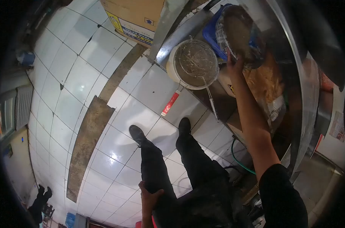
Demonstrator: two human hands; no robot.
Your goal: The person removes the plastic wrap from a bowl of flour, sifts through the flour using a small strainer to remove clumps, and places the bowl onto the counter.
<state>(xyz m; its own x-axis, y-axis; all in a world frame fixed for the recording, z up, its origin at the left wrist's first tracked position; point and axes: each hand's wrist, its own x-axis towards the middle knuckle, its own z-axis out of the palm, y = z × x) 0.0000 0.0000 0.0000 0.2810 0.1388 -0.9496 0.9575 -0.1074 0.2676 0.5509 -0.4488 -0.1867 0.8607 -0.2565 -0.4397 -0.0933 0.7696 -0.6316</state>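
My right hand (235, 64) reaches out to a round, plastic-lined container (238, 32) with brownish contents, its fingers closed on the near rim. That container sits over a blue tub (210, 33). Lower left of it, two round sieves (193, 60) lie over a pale bucket (171, 66), one with a red handle (171, 102) and one with a metal handle (213, 108). My left hand (151, 197) rests on my left thigh, thumb apart from the fingers, holding nothing visible.
A cardboard box (136, 15) stands at the top. Brown plastic packaging (261, 81) lies beneath the metal shelf on the right, beside my forearm. A green hose (237, 157) hangs lower down. Another person's dark-clad legs (38, 201) show at far lower left on the tiled floor (81, 81).
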